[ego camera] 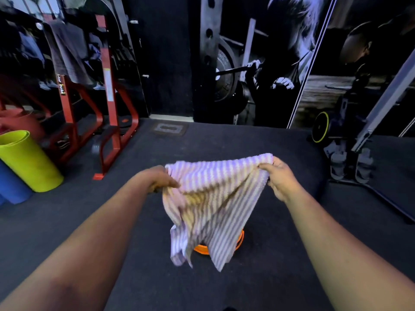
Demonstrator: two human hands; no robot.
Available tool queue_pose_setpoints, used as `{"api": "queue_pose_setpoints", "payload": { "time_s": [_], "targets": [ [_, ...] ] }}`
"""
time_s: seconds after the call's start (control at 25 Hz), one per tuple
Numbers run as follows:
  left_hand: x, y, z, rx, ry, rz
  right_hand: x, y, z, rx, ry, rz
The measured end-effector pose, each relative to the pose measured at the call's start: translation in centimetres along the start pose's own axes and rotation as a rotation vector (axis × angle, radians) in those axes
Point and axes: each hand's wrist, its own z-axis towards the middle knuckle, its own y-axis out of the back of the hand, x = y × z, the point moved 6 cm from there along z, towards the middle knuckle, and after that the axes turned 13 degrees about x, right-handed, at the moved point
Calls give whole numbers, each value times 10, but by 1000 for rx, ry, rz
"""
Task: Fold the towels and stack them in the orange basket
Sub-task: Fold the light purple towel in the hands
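Towelling, striped in pale lilac and cream, made up the one soft cloth (211, 203) in play, and it hung in the air between the two outstretched arms, above the dark rubber-matted floor (269, 277). The left hand (160, 179) pinched one upper corner with curled fingers and thumb; the right hand (279, 178) gripped the opposite upper corner the same way. The top edge was stretched between them, though slack enough that the middle sagged and the lower part fell in two uneven tails.

By my reading, the step in hand was the spreading-out that comes ahead of the first fold: the cloth was held up by its corners but not yet squared. The next move would call for pulling the top edge taut so the lower corners hang level, then bringing corner to corner for a clean half.

The round orange plastic basket (239, 240) stood on the floor directly below, and only slivers of its rim showed past the hanging tails. Whether any folded towels already lay inside could not be told. The fingertips of both hands were buried in the fabric. A grey cloth (67, 48) was draped over the red steel rack (110, 86) far to the left; whether it belonged to the task was unclear.
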Motion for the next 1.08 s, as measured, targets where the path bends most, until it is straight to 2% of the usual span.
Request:
{"api": "queue_pose_setpoints", "payload": {
  "time_s": [0.04,0.12,0.2,0.28,0.32,0.36,0.4,0.44,0.48,0.52,0.56,0.68,0.76,0.8,0.88,0.92,1.0,1.08],
  "targets": [
    [4,4,-2,-65,65,48,-1,2,1,6,-9,-71],
    [-3,15,-5,-210,50,49,-4,7,3,-19,-14,-148],
    [-8,28,-4,-387,42,84,-6,15,6,-80,16,-105],
    [-10,29,-5,-487,67,158,-8,14,11,-47,21,-126],
    [-11,24,-1,-477,27,103,-11,13,12,-22,-11,-181],
    [-14,15,5,-415,-60,-69,-14,14,13,-20,-34,-219],
    [-14,5,10,-309,-170,-357,-14,18,13,-55,-40,-217],
    [-17,-4,9,-205,-246,-602,-12,24,11,-127,-25,-168],
    [-18,-8,9,-145,-295,-748,-11,33,9,-214,-8,-89],
    [-19,-9,8,-130,-320,-774,-10,42,7,-289,4,-35],
    [-18,-6,12,-152,-328,-729,-10,51,7,-338,-5,-38],
    [-16,11,12,-329,-291,-509,-13,57,5,-379,-83,-248],
    [-15,22,8,-433,-331,-486,-9,52,4,-363,-51,-293],
    [-14,25,9,-425,-376,-499,-6,48,6,-303,-20,-258],
    [-14,19,15,-261,-417,-564,-5,39,12,-105,-21,-185],
    [-15,13,16,-176,-413,-544,-4,36,13,-28,-35,-241],
    [-13,10,16,-187,-371,-292,4,37,13,-6,-26,-513],
    [-20,14,8,-311,-356,101,14,38,9,-73,41,-742]
  ]
}}
